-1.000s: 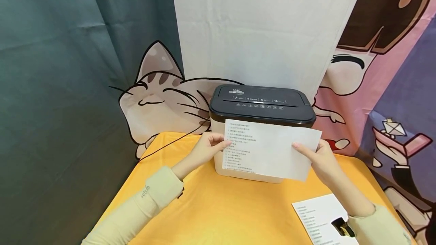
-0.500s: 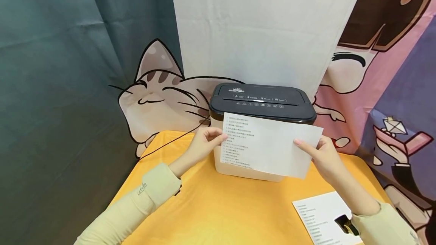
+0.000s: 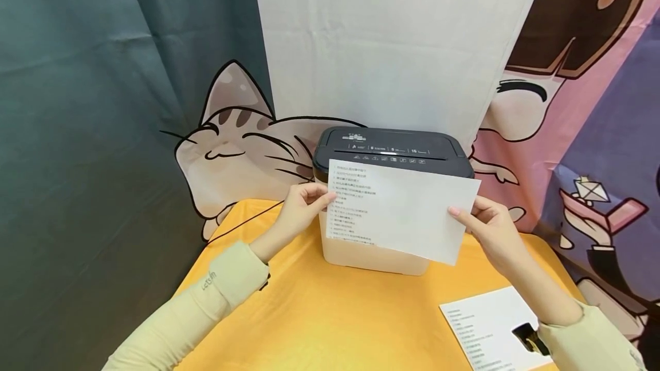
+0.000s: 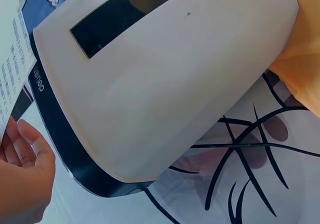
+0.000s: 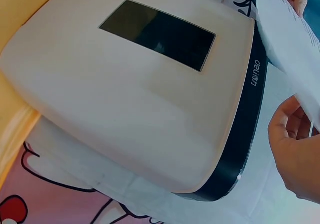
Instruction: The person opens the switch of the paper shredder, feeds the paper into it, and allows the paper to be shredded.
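A printed sheet of paper is held up in front of a paper shredder, slightly tilted with its right side lower. My left hand pinches its left edge between thumb and fingers. At the right edge, my right hand pinches it the same way. The shredder has a dark lid with a long slot and a pale bin; the sheet hides much of the bin's front. In the left wrist view, the bin's dark window shows. The right wrist view shows the sheet beside the lid's edge.
Another stack of printed paper lies at the right front of the yellow tablecloth, partly under my right forearm. A black cord runs left from the shredder. A printed cloth backdrop hangs close behind.
Both hands have raised the sheet a little, and its top edge now overlaps the front of the shredder's lid. The grip on both sides is unchanged.
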The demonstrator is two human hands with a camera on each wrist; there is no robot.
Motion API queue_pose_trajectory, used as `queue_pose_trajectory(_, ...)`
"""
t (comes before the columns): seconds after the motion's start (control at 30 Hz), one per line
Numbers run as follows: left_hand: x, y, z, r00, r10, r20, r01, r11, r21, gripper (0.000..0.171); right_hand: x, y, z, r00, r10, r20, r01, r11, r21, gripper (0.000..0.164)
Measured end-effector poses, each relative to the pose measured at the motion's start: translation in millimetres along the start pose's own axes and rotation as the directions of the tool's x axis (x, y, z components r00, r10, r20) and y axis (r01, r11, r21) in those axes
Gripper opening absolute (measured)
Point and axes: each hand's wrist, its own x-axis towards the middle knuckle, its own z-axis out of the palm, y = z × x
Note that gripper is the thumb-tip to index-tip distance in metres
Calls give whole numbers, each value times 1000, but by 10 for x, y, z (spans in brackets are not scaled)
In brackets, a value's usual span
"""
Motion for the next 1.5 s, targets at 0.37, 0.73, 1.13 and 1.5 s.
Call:
queue_pose_trajectory(0.37, 73, 38, -111, 1000, -24, 19, 23, 1000, 20, 15, 52, -67, -11, 997, -21, -69, 9, 984, -178, 17)
queue_pose_trajectory(0.73, 79, 80, -184, 999, -14, 37, 11, 997, 74, 13, 124, -112, -50, 995, -54, -79, 19, 921, -389, 10)
queue_pose_trajectory(1.13, 315, 119, -231, 997, -12, 76, 2, 992, 129, 13, 248, -146, -139, 995, -58, -83, 27, 943, -333, 12)
queue_pose_trajectory(1.5, 459, 175, -294, 993, 9, 117, -31, 981, 191, 12, 357, -170, -186, 989, -140, -45, 96, 843, -529, 8)
